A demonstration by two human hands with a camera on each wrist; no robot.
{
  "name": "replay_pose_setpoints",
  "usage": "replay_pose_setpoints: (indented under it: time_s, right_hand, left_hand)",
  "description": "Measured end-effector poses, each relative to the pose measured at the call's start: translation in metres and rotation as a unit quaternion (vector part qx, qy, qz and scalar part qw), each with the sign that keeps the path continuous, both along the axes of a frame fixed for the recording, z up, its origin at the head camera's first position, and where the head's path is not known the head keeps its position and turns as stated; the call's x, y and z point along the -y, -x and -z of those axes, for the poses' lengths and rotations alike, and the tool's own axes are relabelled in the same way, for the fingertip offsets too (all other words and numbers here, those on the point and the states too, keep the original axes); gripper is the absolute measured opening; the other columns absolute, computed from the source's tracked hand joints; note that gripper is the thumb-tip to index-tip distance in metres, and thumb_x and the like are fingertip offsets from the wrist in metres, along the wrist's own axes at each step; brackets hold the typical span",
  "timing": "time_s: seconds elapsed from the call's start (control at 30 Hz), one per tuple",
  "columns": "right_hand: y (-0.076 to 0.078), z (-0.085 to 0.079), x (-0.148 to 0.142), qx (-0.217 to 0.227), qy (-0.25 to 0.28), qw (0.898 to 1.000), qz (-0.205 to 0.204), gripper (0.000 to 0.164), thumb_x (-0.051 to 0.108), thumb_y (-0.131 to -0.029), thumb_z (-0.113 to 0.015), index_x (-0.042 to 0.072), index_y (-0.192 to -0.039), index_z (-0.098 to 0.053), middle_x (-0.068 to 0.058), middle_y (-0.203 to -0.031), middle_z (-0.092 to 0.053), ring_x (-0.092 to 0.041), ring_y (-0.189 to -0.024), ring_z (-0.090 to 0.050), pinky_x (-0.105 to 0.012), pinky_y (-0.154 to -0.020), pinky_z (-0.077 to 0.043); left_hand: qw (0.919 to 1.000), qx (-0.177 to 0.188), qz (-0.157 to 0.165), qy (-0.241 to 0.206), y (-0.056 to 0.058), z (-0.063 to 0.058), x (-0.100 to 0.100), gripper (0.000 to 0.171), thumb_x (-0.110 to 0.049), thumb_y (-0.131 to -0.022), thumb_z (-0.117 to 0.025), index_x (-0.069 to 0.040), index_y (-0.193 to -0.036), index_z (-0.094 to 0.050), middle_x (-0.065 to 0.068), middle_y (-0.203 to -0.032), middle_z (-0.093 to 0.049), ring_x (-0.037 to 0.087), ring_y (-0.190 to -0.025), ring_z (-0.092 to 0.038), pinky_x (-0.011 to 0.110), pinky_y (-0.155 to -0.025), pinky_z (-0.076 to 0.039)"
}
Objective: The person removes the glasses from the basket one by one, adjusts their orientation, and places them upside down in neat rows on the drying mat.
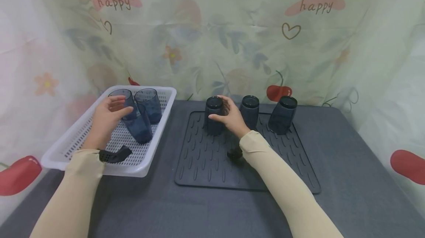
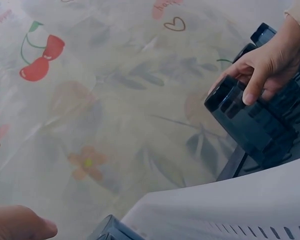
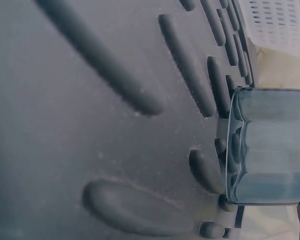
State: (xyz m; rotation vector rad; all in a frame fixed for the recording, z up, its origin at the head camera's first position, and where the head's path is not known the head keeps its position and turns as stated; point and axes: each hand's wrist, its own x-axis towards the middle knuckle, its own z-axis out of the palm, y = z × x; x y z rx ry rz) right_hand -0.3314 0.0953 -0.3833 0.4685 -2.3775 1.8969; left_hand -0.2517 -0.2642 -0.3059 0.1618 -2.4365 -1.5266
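Note:
My right hand grips an upside-down dark blue drinking glass near its base, thumb in front and fingers behind. The glass stands at the left of a black ridged drying mat; in the right wrist view its rim end meets the ridges. My left hand hovers over a white plastic basket, fingers extended and thumb apart. Beneath and beside it are three blue glasses: one behind the fingers, one at the back right, and one leaning in front.
Two more upturned glasses stand on the mat, a middle one partly behind my right hand and another at the right. A dark grey cloth covers the table. A printed curtain hangs along the back and sides.

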Motion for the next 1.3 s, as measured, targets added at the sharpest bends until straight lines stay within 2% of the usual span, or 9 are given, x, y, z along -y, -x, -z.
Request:
replay_pose_setpoints:
  time_s: [0.13,0.4,0.53,0.77,1.13,1.3]
  right_hand:
    - [-0.0011,-0.0008,0.0002,0.001,-0.001,1.000,-0.002,0.077,0.018,-0.080,-0.079,0.022,-0.145,-0.038,-0.002,-0.147,-0.043,-0.015,-0.142,-0.034,-0.035,-0.117,-0.027]
    - [-0.0025,-0.0016,0.0002,0.003,0.001,1.000,-0.005,0.078,0.017,-0.080,-0.080,0.021,-0.146,-0.038,-0.003,-0.148,-0.042,-0.015,-0.143,-0.033,-0.034,-0.117,-0.027]
    - [-0.0025,-0.0020,0.0003,0.001,-0.002,1.000,-0.004,0.078,0.019,-0.080,-0.080,0.022,-0.146,-0.038,-0.003,-0.148,-0.042,-0.015,-0.142,-0.034,-0.034,-0.117,-0.027]
    - [-0.0032,-0.0027,0.0000,0.000,-0.006,1.000,-0.002,0.078,0.020,-0.080,-0.080,0.022,-0.146,-0.037,-0.003,-0.147,-0.043,-0.016,-0.141,-0.036,-0.033,-0.116,-0.029]
    - [-0.0029,-0.0043,-0.0001,0.001,-0.009,1.000,-0.002,0.079,0.019,-0.080,-0.080,0.022,-0.146,-0.037,-0.004,-0.148,-0.042,-0.017,-0.141,-0.035,-0.034,-0.117,-0.028]
    - [-0.0027,-0.0038,0.0007,-0.001,-0.011,1.000,0.000,0.078,0.019,-0.080,-0.080,0.022,-0.146,-0.037,-0.004,-0.148,-0.042,-0.017,-0.141,-0.035,-0.034,-0.117,-0.028]
  left_hand:
    - [0.9999,0.007,0.008,0.004,-0.0010,0.0006,0.0008,0.062,-0.026,-0.093,-0.064,-0.003,-0.145,-0.038,0.020,-0.148,-0.039,0.035,-0.137,-0.036,0.054,-0.110,-0.033]
    - [0.9989,0.045,0.007,0.013,0.0026,0.0036,0.0005,0.069,-0.027,-0.091,-0.067,-0.010,-0.149,-0.033,0.018,-0.154,-0.032,0.036,-0.142,-0.028,0.056,-0.112,-0.029]
    - [0.9977,0.064,0.017,0.016,0.0024,0.0027,0.0002,0.074,-0.028,-0.091,-0.068,-0.011,-0.151,-0.029,0.018,-0.156,-0.027,0.038,-0.144,-0.024,0.059,-0.112,-0.027]
    - [0.9959,0.072,0.049,0.025,0.0014,0.0022,0.0015,0.085,-0.031,-0.088,-0.071,-0.010,-0.154,-0.021,0.021,-0.159,-0.019,0.040,-0.146,-0.018,0.059,-0.113,-0.024]
    - [0.9939,0.082,0.071,0.020,0.0017,0.0024,0.0020,0.090,-0.031,-0.089,-0.070,-0.010,-0.155,-0.014,0.021,-0.160,-0.011,0.041,-0.147,-0.013,0.060,-0.114,-0.021]
    - [0.9916,0.100,0.079,0.023,0.0034,0.0057,0.0053,0.093,-0.035,-0.090,-0.069,-0.011,-0.156,-0.009,0.021,-0.161,-0.007,0.042,-0.147,-0.010,0.062,-0.114,-0.018]
